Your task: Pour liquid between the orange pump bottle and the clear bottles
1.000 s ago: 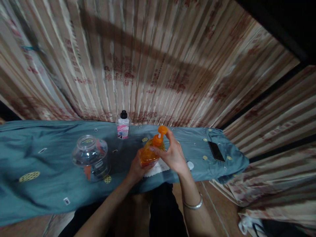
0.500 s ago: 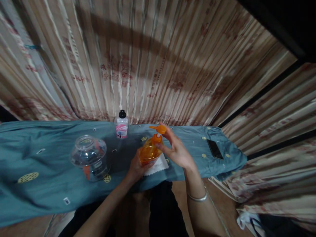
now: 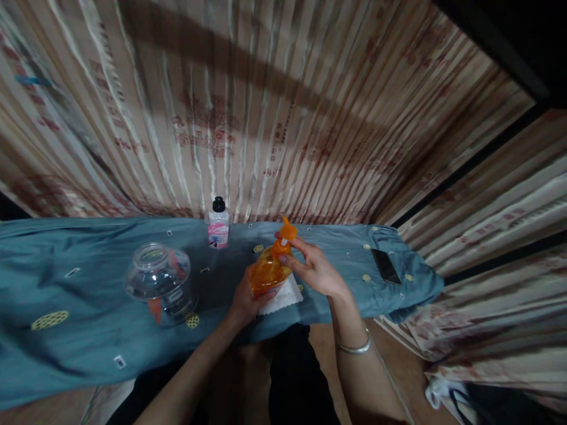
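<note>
An amber bottle (image 3: 267,273) with an orange pump top (image 3: 288,230) is held tilted above the table's front half. My left hand (image 3: 247,297) is wrapped round the bottle's lower left side. The fingers and thumb of my right hand (image 3: 313,268) close on the orange collar just under the pump head, whose spout points up and away. Under the bottle lies a white cloth or tissue (image 3: 286,297), partly hidden by the bottle and my left hand.
On the blue-green tablecloth (image 3: 101,260), a clear plastic container (image 3: 163,283) is at the left. Behind it to the right stands a small bottle with a pink label (image 3: 218,227). A dark phone (image 3: 386,267) lies at the right. Pleated curtains (image 3: 248,118) hang behind the table.
The pump head has turned, its spout swinging from pointing left to pointing up and away. My right hand's fingers have shifted slightly round the collar; my left hand keeps its hold.
</note>
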`<state>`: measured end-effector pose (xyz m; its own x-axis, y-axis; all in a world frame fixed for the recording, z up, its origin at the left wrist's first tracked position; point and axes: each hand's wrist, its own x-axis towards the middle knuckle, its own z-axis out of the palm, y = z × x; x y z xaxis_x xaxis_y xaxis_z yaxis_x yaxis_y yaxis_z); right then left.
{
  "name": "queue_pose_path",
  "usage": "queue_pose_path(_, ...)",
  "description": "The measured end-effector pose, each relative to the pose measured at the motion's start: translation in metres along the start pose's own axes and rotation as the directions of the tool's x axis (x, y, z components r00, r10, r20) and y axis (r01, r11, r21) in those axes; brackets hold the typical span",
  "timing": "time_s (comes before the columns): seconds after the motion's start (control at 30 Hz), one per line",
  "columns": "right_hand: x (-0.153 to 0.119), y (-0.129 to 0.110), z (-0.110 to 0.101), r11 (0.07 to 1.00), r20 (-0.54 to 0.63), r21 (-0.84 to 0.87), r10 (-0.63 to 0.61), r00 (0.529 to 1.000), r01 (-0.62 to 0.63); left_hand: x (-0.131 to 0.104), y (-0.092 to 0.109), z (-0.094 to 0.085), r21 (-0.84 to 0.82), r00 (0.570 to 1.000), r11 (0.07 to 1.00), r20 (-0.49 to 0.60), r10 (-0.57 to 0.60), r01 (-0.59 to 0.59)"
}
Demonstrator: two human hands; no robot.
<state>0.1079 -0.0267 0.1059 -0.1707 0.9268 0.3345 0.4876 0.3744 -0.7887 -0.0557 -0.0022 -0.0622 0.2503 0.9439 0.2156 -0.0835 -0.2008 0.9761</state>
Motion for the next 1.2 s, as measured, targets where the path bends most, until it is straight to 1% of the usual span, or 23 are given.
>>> queue_pose_path(0.03, 0.001, 0.001, 0.002, 1.000, -0.001, -0.020, 0.009, 1.000, -0.009, 0.000, 0.000, 0.000, -0.005, 1.000, 1.000, -0.004, -0.004, 0.004)
queue_pose_path(0.07, 0.001, 0.001, 0.007, 0.998, -0.039, -0.055, 0.027, 0.999, -0.029, 0.000, 0.001, 0.001, -0.007, 1.000, 1.000, -0.008, -0.010, 0.009)
queue_pose_path(0.1, 0.000, 0.001, 0.013, 0.993, -0.117, -0.100, 0.045, 0.992, -0.057, 0.000, 0.002, 0.001, -0.008, 1.000, 1.000, -0.013, -0.015, 0.015)
queue_pose_path(0.13, -0.001, 0.001, 0.021, 0.985, -0.225, -0.146, 0.056, 0.973, -0.091, 0.000, 0.002, 0.002, -0.005, 1.000, 1.000, -0.017, -0.021, 0.020)
queue_pose_path(0.2, -0.005, 0.000, 0.036, 0.966, -0.432, -0.208, 0.047, 0.901, -0.151, 0.000, 0.004, 0.002, 0.002, 0.999, 1.000, -0.024, -0.027, 0.027)
queue_pose_path(0.23, -0.006, 0.000, 0.042, 0.963, -0.488, -0.213, 0.041, 0.872, -0.164, 0.000, 0.005, 0.002, 0.005, 0.999, 1.000, -0.026, -0.026, 0.026)
queue_pose_path(0.27, -0.008, 0.001, 0.046, 0.965, -0.513, -0.203, 0.041, 0.857, -0.167, 0.000, 0.005, 0.002, 0.009, 0.999, 1.000, -0.027, -0.025, 0.025)
queue_pose_path(0.3, -0.008, 0.001, 0.046, 0.970, -0.508, -0.179, 0.050, 0.860, -0.162, 0.000, 0.005, 0.002, 0.014, 0.999, 1.000, -0.028, -0.022, 0.023)
queue_pose_path(0.37, -0.007, 0.003, 0.040, 0.989, -0.411, -0.084, 0.073, 0.909, -0.118, -0.001, 0.002, 0.001, 0.023, 1.000, 1.000, -0.025, -0.016, 0.016)
queue_pose_path(0.43, -0.003, 0.005, 0.026, 0.998, -0.235, 0.040, 0.055, 0.970, -0.047, -0.001, -0.002, 0.001, 0.026, 1.000, 1.000, -0.021, -0.003, 0.004)
queue_pose_path(0.47, -0.001, 0.006, 0.020, 0.996, -0.141, 0.089, 0.028, 0.990, -0.015, -0.001, -0.004, 0.001, 0.025, 1.000, 1.000, -0.018, 0.006, -0.005)
queue_pose_path(0.5, 0.001, 0.006, 0.014, 0.994, -0.064, 0.110, 0.004, 0.998, 0.003, -0.001, -0.005, 0.001, 0.023, 1.000, 1.000, -0.016, 0.016, -0.016)
queue_pose_path(0.53, 0.003, 0.006, 0.011, 0.995, -0.018, 0.104, -0.010, 1.000, 0.011, -0.001, -0.007, 0.001, 0.024, 1.000, 0.999, -0.016, 0.026, -0.026)
queue_pose_path(0.57, 0.004, 0.005, 0.011, 0.997, -0.014, 0.072, -0.012, 1.000, 0.013, -0.001, -0.007, 0.002, 0.026, 0.999, 0.999, -0.016, 0.035, -0.034)
queue_pose_path(0.6, 0.005, 0.004, 0.013, 1.000, -0.051, 0.018, -0.011, 0.999, 0.012, -0.001, -0.007, 0.002, 0.030, 0.999, 0.999, -0.017, 0.041, -0.040)
queue_pose_path(0.63, 0.004, 0.003, 0.018, 0.999, -0.120, -0.047, -0.014, 0.993, 0.008, -0.002, -0.007, 0.002, 0.035, 0.999, 0.998, -0.018, 0.045, -0.044)
queue_pose_path(0.7, 0.001, 0.000, 0.031, 0.984, -0.287, -0.178, -0.040, 0.957, -0.012, -0.002, -0.006, 0.002, 0.047, 0.998, 0.998, -0.020, 0.051, -0.050)
queue_pose_path(0.77, -0.003, -0.002, 0.041, 0.968, -0.389, -0.248, -0.064, 0.919, -0.038, -0.003, -0.004, 0.002, 0.059, 0.998, 0.997, -0.018, 0.058, -0.057)
queue_pose_path(0.83, -0.005, -0.003, 0.044, 0.970, -0.390, -0.240, -0.059, 0.919, -0.040, -0.003, -0.003, 0.001, 0.070, 0.998, 0.995, -0.014, 0.066, -0.065)
queue_pose_path(0.93, -0.005, -0.001, 0.036, 0.988, -0.258, -0.152, -0.045, 0.965, 0.005, -0.002, -0.003, -0.001, 0.084, 0.997, 0.993, -0.004, 0.082, -0.081)
queue_pose_path(1.0, -0.004, 0.002, 0.033, 0.991, -0.215, -0.127, -0.058, 0.975, 0.031, -0.003, -0.003, 0.000, 0.091, 0.996, 0.992, -0.004, 0.086, -0.085)
queue_pose_path(1.07, -0.004, 0.004, 0.036, 0.987, -0.258, -0.159, -0.078, 0.963, 0.037, -0.003, -0.003, 0.001, 0.097, 0.997, 0.992, -0.017, 0.076, -0.074)
queue_pose_path(1.2, -0.008, 0.001, 0.056, 0.970, -0.433, -0.243, -0.081, 0.898, -0.030, -0.004, -0.002, 0.003, 0.119, 0.998, 0.992, -0.051, 0.047, -0.041)
